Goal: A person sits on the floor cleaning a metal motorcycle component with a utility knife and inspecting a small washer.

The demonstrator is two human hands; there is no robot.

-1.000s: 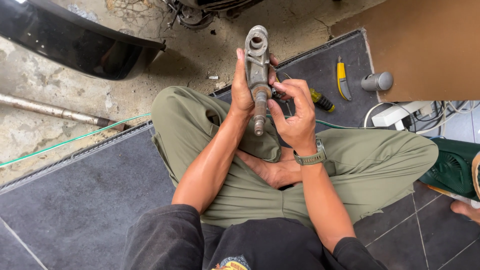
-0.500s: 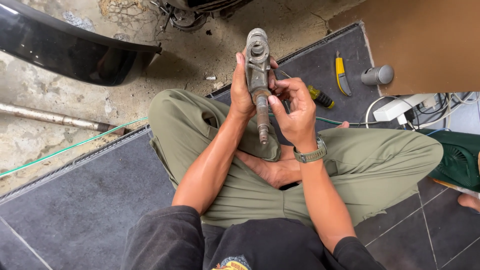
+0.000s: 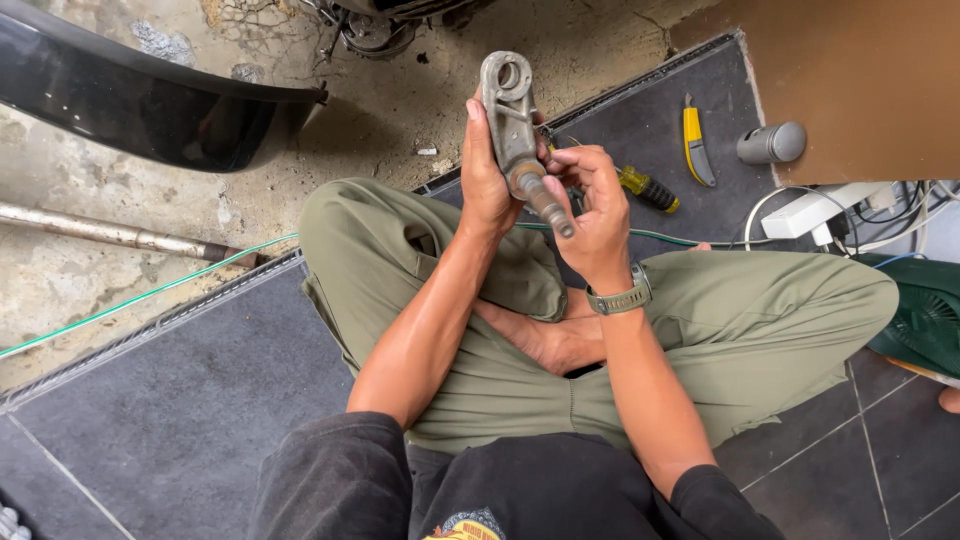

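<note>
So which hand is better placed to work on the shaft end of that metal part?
Probably the right hand: its fingers sit beside the shaft, while the left hand grips the metal part.

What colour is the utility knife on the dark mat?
Yellow with grey, seen in the head view: utility knife.

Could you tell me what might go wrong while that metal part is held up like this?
The left hand alone grips the grey metal arm; if it slips, the part could drop onto the bare foot below. The right hand works at the rusty shaft, so fingertips might be scraped or pinched there.
</note>
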